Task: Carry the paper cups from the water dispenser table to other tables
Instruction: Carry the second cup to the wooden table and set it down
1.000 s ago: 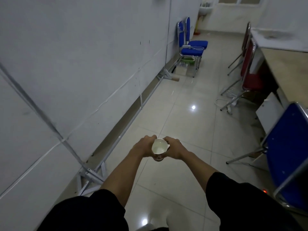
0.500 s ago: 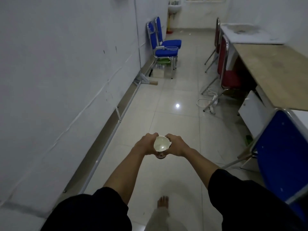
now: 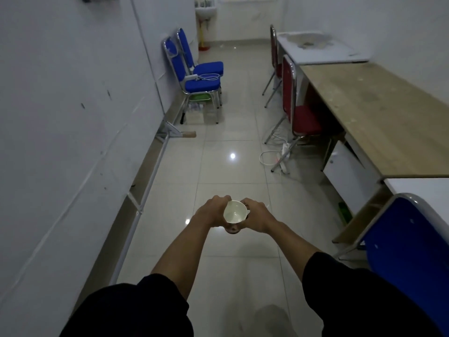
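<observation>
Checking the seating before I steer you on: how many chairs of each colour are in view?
Blue chairs: 3
Red chairs: 2
Total: 5

Floor: we see glossy pale tiles (image 3: 226, 132)
Left: white wall (image 3: 60, 117), blue chairs (image 3: 196, 76)
Right: our wooden table (image 3: 379, 117), red chairs (image 3: 298, 113)

Three blue chairs (image 3: 202, 83), two red chairs (image 3: 297, 110)
</observation>
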